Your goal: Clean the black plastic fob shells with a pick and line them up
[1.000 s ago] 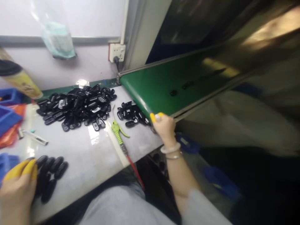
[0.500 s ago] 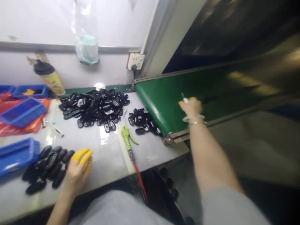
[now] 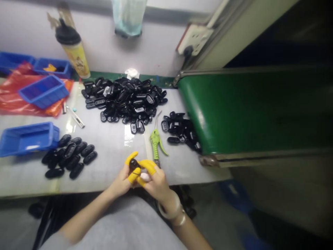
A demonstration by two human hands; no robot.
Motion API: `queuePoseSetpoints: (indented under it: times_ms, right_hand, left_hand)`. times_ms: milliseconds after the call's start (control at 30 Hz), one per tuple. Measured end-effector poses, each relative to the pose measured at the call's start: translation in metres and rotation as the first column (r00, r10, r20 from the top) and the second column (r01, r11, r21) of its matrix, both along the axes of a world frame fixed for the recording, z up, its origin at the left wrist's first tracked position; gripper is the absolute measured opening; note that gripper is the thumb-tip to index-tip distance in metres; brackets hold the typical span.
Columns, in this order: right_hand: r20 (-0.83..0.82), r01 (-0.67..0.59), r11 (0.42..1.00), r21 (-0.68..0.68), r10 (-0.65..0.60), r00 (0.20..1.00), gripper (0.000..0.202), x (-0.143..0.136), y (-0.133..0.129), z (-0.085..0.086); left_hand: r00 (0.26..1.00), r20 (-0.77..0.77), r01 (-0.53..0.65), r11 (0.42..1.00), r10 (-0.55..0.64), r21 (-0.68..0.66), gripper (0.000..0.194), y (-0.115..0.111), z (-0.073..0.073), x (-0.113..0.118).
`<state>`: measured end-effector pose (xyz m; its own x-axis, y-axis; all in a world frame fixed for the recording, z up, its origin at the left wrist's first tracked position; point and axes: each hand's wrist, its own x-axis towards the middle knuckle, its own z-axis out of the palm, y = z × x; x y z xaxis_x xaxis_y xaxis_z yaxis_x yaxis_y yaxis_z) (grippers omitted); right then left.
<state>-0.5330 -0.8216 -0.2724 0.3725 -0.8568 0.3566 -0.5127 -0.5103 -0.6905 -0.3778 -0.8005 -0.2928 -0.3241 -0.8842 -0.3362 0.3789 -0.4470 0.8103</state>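
Note:
Close to the bench's front edge, my left hand (image 3: 121, 181) is closed around a small black key fob (image 3: 134, 164), with yellow covers on the fingertips. My right hand (image 3: 159, 183), also in yellow finger covers, meets it from the right. Between its thumb and fingers is a small white-handled tool (image 3: 145, 177), its exact kind partly hidden. A green air blow gun (image 3: 155, 140) lies just beyond the right hand. Several black fobs (image 3: 74, 161) are laid out to the left, and a big heap of black fob parts (image 3: 125, 99) is at the back.
Blue trays (image 3: 28, 140) stand on the left, one of them on red plastic (image 3: 10, 100). A yellow cup (image 3: 76, 57) stands by the wall. To the right is a green conveyor belt (image 3: 247, 114), with a smaller pile of black parts (image 3: 180, 130) beside its end.
My right hand has come back from over the conveyor belt with the white-handled tool. My left hand has moved right from beside the laid-out fobs and now holds a fob. The view has shifted.

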Motion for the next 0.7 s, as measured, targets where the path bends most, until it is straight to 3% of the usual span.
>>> queuePoseSetpoints:
  times_ms: [100,167,400,567,700]
  right_hand:
    - [-0.103,0.023,0.969,0.248,0.003,0.995,0.038,-0.01,-0.003,0.014]
    - [-0.237,0.028,0.957,0.287,0.043,0.971,0.036,-0.017,-0.004,0.025]
    - [-0.578,-0.164,0.984,0.069,0.173,0.797,0.03,-0.016,0.001,0.044]
    - [-0.635,-0.19,0.982,0.004,0.149,0.758,0.029,-0.009,-0.001,0.049]
    - [-0.663,-0.183,0.983,0.033,0.158,0.731,0.031,-0.008,-0.005,0.053]
  left_hand:
    - [1.0,-0.007,-0.017,1.0,0.017,-0.018,0.07,-0.002,0.0,0.009]
    - [1.0,-0.005,-0.009,1.0,0.009,-0.03,0.067,-0.004,-0.001,0.013]
    - [0.995,0.072,-0.068,0.998,0.067,0.012,0.051,-0.007,-0.007,0.018]
    - [0.989,0.137,-0.053,0.999,0.053,-0.003,0.045,-0.007,-0.009,0.018]
    - [0.969,0.24,-0.049,0.997,0.061,-0.055,0.041,-0.007,-0.012,0.019]
